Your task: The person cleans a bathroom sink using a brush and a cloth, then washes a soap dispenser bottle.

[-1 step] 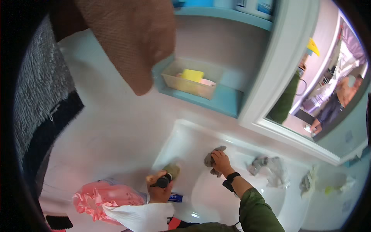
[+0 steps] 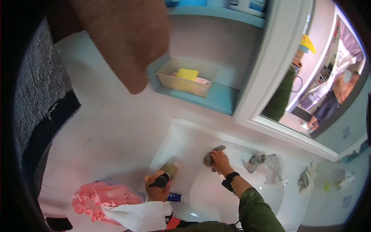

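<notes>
My left hand (image 2: 156, 188) is wrapped round a pump bottle (image 2: 170, 168) with a black pump head and a greenish see-through body, at the left end of the white sink (image 2: 181, 133). Part of the bottle is hidden by the hand. On the sink's flat rim, left of the faucet, my right hand (image 2: 221, 161) presses down on a bunched grey-brown cloth (image 2: 209, 159), its fingers curled over it. Just right of the left hand lies a blue and white tube (image 2: 176, 197).
A pink bag (image 2: 112, 199) and a white sheet (image 2: 133, 214) lie near my left forearm. The faucet (image 2: 256, 163) has clear plastic beside it. Above are a blue shelf with a plastic basket (image 2: 181, 86), a hanging brown towel (image 2: 127, 46) and a mirror cabinet (image 2: 251, 116) reflecting a person.
The view has shifted slightly, so the shelf and mirror sit a little further left. Both hands keep their holds on the bottle and the cloth.
</notes>
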`<move>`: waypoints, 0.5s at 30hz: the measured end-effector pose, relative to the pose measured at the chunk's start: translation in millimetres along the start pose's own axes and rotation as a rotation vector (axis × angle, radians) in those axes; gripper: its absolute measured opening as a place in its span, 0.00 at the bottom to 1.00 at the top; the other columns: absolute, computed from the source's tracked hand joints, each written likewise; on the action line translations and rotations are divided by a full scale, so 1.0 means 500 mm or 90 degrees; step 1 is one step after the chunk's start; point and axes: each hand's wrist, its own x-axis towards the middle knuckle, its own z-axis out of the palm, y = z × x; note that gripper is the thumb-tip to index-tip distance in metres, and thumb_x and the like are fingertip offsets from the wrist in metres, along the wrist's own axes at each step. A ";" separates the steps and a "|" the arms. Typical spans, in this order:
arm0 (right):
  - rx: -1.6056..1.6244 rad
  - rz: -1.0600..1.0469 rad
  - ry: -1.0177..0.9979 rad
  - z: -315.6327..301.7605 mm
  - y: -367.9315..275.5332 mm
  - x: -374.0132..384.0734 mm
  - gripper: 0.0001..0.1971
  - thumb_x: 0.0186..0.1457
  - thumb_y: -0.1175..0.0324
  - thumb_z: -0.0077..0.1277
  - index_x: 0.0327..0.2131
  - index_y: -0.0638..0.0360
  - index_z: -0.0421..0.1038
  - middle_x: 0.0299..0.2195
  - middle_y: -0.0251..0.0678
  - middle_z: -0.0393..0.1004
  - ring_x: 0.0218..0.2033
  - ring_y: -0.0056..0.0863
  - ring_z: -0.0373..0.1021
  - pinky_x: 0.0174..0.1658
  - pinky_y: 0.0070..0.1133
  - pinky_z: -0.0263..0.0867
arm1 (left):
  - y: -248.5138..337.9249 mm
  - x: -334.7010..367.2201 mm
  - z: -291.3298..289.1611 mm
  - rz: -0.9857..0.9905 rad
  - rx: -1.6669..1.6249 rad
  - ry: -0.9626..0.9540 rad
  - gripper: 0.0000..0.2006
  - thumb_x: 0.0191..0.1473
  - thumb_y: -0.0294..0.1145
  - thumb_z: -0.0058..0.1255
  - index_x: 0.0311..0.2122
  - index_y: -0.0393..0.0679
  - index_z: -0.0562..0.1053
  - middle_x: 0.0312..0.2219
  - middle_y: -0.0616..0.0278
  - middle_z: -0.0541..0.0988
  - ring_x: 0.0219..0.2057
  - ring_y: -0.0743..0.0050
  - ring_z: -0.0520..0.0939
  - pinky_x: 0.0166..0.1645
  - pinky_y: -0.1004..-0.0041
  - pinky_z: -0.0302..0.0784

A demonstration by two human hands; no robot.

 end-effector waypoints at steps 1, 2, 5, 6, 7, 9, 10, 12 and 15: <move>-0.008 0.014 0.004 -0.008 0.003 -0.011 0.21 0.29 0.72 0.51 0.35 0.56 0.63 0.41 0.32 0.62 0.42 0.34 0.59 0.37 0.29 0.62 | -0.004 0.001 0.002 0.010 -0.011 -0.008 0.20 0.33 0.32 0.54 0.37 0.46 0.66 0.32 0.63 0.72 0.31 0.64 0.66 0.38 0.71 0.59; 0.016 0.019 0.022 -0.015 0.005 -0.020 0.21 0.28 0.72 0.52 0.34 0.56 0.63 0.40 0.32 0.62 0.41 0.35 0.59 0.37 0.29 0.62 | -0.013 -0.001 0.010 0.018 -0.075 0.015 0.20 0.33 0.32 0.54 0.37 0.46 0.66 0.33 0.63 0.72 0.31 0.64 0.65 0.38 0.72 0.58; 0.028 0.056 0.075 -0.033 0.000 -0.050 0.21 0.27 0.73 0.52 0.33 0.57 0.64 0.38 0.34 0.64 0.39 0.37 0.60 0.38 0.28 0.62 | -0.023 0.003 0.006 0.078 -0.064 0.017 0.21 0.34 0.32 0.54 0.38 0.46 0.65 0.34 0.63 0.71 0.31 0.67 0.65 0.39 0.73 0.56; 0.056 0.094 0.064 -0.037 0.005 -0.063 0.19 0.28 0.74 0.51 0.33 0.57 0.64 0.37 0.35 0.65 0.40 0.38 0.60 0.39 0.28 0.61 | -0.012 0.004 0.003 0.053 -0.073 0.008 0.21 0.33 0.32 0.55 0.38 0.46 0.65 0.34 0.63 0.71 0.31 0.67 0.65 0.39 0.73 0.56; 0.085 0.130 0.053 -0.042 0.011 -0.073 0.18 0.29 0.74 0.50 0.32 0.57 0.64 0.37 0.36 0.65 0.40 0.39 0.60 0.41 0.29 0.61 | -0.006 0.005 0.002 0.026 -0.081 -0.001 0.21 0.33 0.32 0.55 0.38 0.46 0.65 0.34 0.62 0.71 0.31 0.67 0.65 0.40 0.72 0.57; 0.112 0.213 0.073 -0.058 0.018 -0.083 0.19 0.32 0.75 0.48 0.35 0.61 0.62 0.37 0.42 0.65 0.41 0.44 0.59 0.44 0.31 0.58 | -0.007 0.000 0.001 0.000 -0.134 0.007 0.22 0.32 0.31 0.56 0.38 0.46 0.65 0.34 0.62 0.70 0.31 0.66 0.65 0.40 0.71 0.57; 0.078 0.246 0.192 -0.068 0.021 -0.077 0.20 0.34 0.75 0.47 0.38 0.63 0.61 0.39 0.45 0.63 0.42 0.45 0.58 0.45 0.31 0.56 | -0.010 -0.005 0.000 -0.029 -0.183 0.017 0.22 0.32 0.30 0.56 0.38 0.46 0.65 0.34 0.62 0.70 0.31 0.66 0.65 0.40 0.71 0.57; 0.019 0.304 0.332 -0.081 0.025 -0.056 0.24 0.39 0.73 0.46 0.43 0.68 0.55 0.45 0.52 0.56 0.45 0.49 0.54 0.48 0.32 0.52 | -0.019 -0.010 0.006 -0.023 -0.208 0.027 0.22 0.32 0.30 0.56 0.38 0.46 0.66 0.33 0.62 0.70 0.31 0.65 0.64 0.40 0.71 0.58; -0.012 0.339 0.366 -0.074 0.032 -0.034 0.23 0.39 0.72 0.47 0.41 0.68 0.56 0.46 0.51 0.53 0.45 0.49 0.53 0.48 0.32 0.52 | -0.004 0.002 -0.005 0.004 -0.174 0.009 0.22 0.32 0.29 0.55 0.39 0.47 0.66 0.33 0.62 0.70 0.32 0.64 0.64 0.40 0.71 0.58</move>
